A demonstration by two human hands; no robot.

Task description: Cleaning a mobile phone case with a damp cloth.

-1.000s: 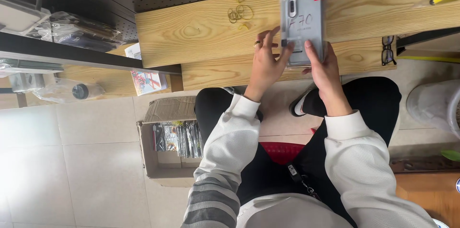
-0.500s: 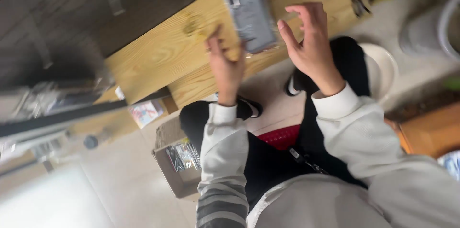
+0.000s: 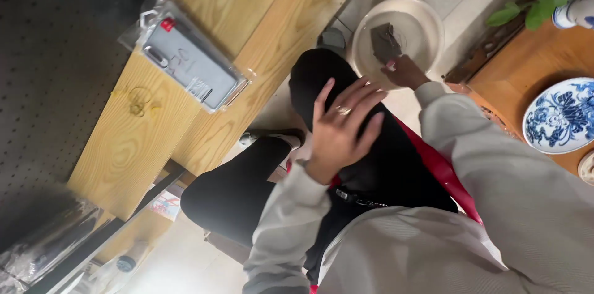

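A: Worktop (image 3: 148,145): pale wood planks, upper left. Carries packaged grey phone case (image 3: 189,62), lying flat, well apart from both hands.

B: Noted. Basin?

A: White round basin (image 3: 433,22), on the floor just past the knee. Holds grey cloth (image 3: 385,40), crumpled, near the middle.

B: Hands?

A: Left hand (image 3: 343,130): grip wide open, spread flat, holding nothing, hovering over the dark trouser leg. Right hand (image 3: 405,72): reaching into the basin, grip closed on the near edge of the grey cloth. Fingertips partly hidden.

B: Handling, by judgement only: gather more of the grey cloth into the grip before lifting, since an edge pinch looks likely to slip. Lift straight up inside the rim. Probably limp; wet or dry, cannot tell. Keep the elbow clear of the blue-and-white plate (image 3: 560,115) on the side table at right.
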